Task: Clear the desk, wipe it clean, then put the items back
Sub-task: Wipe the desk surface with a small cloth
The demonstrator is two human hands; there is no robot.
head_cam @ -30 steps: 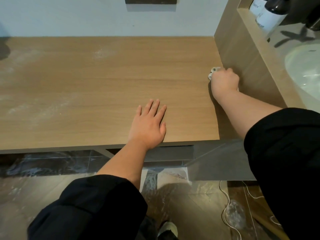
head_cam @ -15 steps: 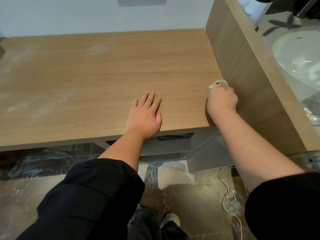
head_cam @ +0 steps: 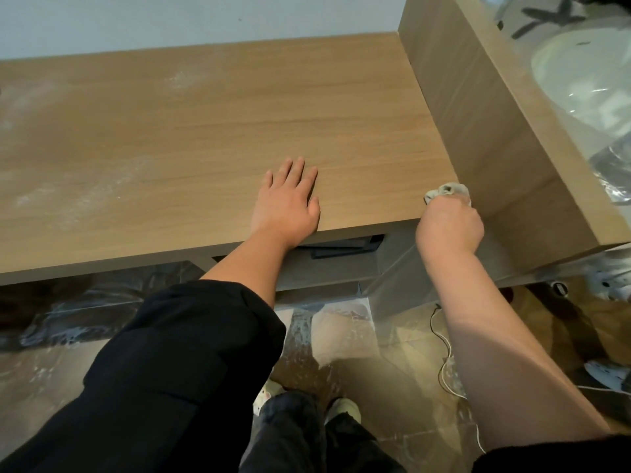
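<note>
The left hand [head_cam: 288, 203] lies flat on the wooden counter [head_cam: 205, 131] near its front edge, fingers straight and close together; the right hand [head_cam: 449, 228] is curled around a crumpled pale cloth [head_cam: 445, 191], pressing it onto the counter's front right corner, just beside the upright wooden side panel [head_cam: 478, 124]; whitish dusty smears [head_cam: 78, 196] mark the counter's left part; a white basin [head_cam: 580, 76] sits beyond the panel; a thin white cable [head_cam: 447, 363] trails on the floor below.
</note>
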